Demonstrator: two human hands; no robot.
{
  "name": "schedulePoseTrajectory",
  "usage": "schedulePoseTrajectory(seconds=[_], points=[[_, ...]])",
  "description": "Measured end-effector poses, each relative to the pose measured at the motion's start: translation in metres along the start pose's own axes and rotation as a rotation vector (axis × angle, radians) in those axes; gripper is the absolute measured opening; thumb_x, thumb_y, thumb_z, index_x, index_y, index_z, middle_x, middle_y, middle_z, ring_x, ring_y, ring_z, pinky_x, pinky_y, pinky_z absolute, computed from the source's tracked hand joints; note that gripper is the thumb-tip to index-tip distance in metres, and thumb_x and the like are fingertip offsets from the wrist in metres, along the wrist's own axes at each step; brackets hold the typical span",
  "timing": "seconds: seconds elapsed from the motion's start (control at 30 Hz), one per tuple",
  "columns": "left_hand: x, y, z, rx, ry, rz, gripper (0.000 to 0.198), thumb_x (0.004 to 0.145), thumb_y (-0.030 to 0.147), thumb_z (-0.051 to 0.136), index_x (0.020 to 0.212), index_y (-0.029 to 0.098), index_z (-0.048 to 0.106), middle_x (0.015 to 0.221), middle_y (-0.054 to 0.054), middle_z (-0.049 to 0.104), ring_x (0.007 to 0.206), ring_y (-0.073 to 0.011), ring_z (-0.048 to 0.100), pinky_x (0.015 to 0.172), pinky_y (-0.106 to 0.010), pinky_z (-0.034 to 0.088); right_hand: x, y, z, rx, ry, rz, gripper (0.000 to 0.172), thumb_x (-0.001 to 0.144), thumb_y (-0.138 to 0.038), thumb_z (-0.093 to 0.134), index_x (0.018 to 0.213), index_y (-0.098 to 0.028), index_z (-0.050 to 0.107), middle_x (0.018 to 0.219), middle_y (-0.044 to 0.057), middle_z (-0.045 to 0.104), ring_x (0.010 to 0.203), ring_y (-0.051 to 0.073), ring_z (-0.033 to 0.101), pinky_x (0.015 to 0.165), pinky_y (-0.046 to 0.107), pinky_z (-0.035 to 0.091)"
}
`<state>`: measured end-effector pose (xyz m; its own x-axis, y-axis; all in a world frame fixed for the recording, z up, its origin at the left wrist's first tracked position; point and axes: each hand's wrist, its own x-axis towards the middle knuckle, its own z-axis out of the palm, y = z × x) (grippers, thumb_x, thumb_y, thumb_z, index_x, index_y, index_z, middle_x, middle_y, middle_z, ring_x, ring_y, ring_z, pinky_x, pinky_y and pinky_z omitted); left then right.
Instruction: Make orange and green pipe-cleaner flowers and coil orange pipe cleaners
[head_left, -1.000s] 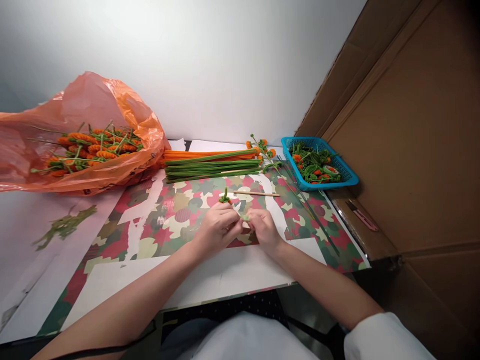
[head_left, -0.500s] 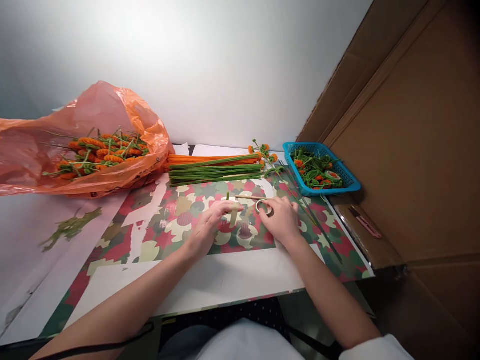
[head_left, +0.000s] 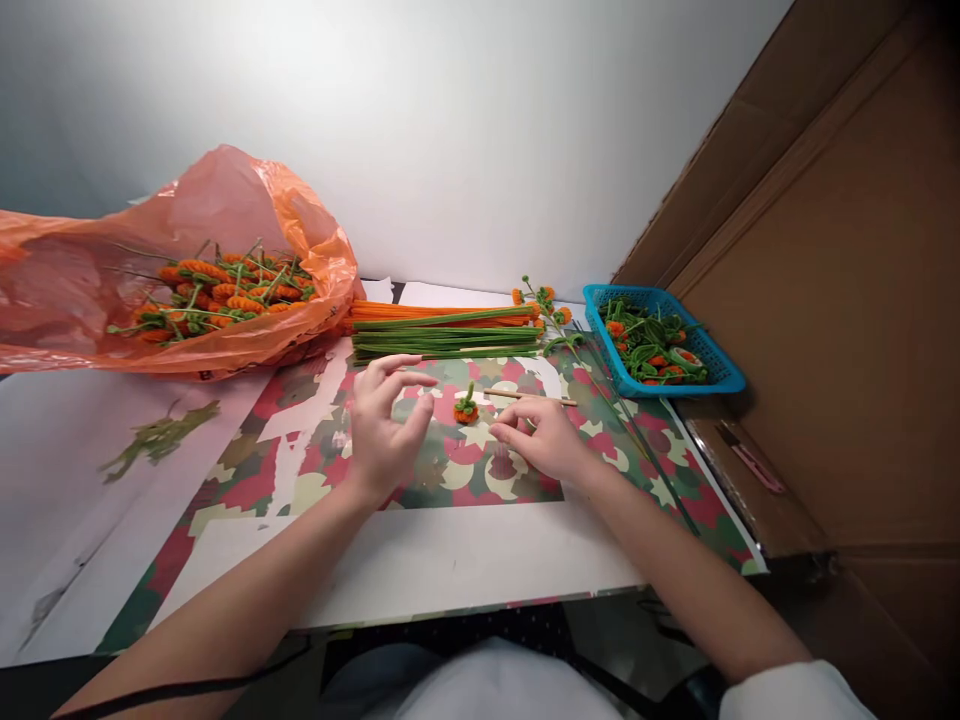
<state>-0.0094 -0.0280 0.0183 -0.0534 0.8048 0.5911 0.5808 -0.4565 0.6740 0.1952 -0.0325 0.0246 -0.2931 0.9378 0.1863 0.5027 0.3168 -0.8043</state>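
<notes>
A small orange pipe-cleaner piece with a green stem lies on the flower-patterned sheet between my hands. My left hand hovers just left of it with fingers spread and nothing in them. To the right of the piece, my right hand rests on the sheet. Its fingers are curled loosely toward the piece, and whatever they hold is mostly hidden. A thin wooden stick lies just beyond my right hand.
An orange plastic bag of finished orange-and-green stems lies at the back left. Bundled green and orange pipe cleaners lie along the back. A blue basket of small pieces stands at the right. Cardboard walls close off the right side.
My hands have parted. My left hand has let go of the small orange piece and opened. The piece now lies on the sheet. My right hand has drawn back slightly.
</notes>
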Motion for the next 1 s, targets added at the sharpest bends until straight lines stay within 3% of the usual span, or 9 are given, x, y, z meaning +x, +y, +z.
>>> schedulePoseTrajectory(seconds=[0.17,0.3,0.63,1.0], points=[[0.005,-0.019,0.009,0.059,-0.336,-0.046,0.022,0.077,0.029,0.061,0.098,0.023,0.066,0.124,-0.008,0.054,0.119,-0.0302,0.045,0.101,-0.049,0.037,0.019,-0.002,0.002,-0.389,-0.092,-0.069,0.02,0.085,-0.021,0.062,0.064,-0.019,0.064,0.066,0.0,0.066,0.071,0.016,0.055,0.079,0.035,0.027],[0.004,-0.024,0.015,0.05,-0.451,-0.016,0.025,0.079,0.033,0.062,0.101,0.023,0.067,0.126,-0.009,0.053,0.122,-0.0317,0.042,0.103,-0.053,0.033,0.03,-0.008,0.007,-0.552,-0.172,-0.097,0.022,0.089,-0.023,0.057,0.068,-0.018,0.062,0.074,0.003,0.068,0.077,0.018,0.053,0.079,0.036,0.022],[0.008,-0.026,0.026,0.024,-0.435,-0.027,0.013,0.084,0.03,0.06,0.084,0.022,0.07,0.113,-0.007,0.063,0.108,-0.0283,0.048,0.095,-0.048,0.038,0.037,-0.007,0.012,-0.691,-0.226,-0.105,0.021,0.093,-0.024,0.049,0.08,-0.019,0.065,0.077,0.003,0.067,0.078,0.019,0.052,0.074,0.035,0.02],[0.007,-0.024,0.025,0.042,-0.421,0.025,0.013,0.084,0.025,0.059,0.078,0.021,0.07,0.104,-0.006,0.069,0.101,-0.0266,0.054,0.089,-0.046,0.04,0.032,0.001,0.011,-0.65,-0.131,-0.065,0.017,0.09,-0.025,0.056,0.077,-0.019,0.065,0.081,0.0,0.07,0.083,0.017,0.055,0.078,0.034,0.021]])
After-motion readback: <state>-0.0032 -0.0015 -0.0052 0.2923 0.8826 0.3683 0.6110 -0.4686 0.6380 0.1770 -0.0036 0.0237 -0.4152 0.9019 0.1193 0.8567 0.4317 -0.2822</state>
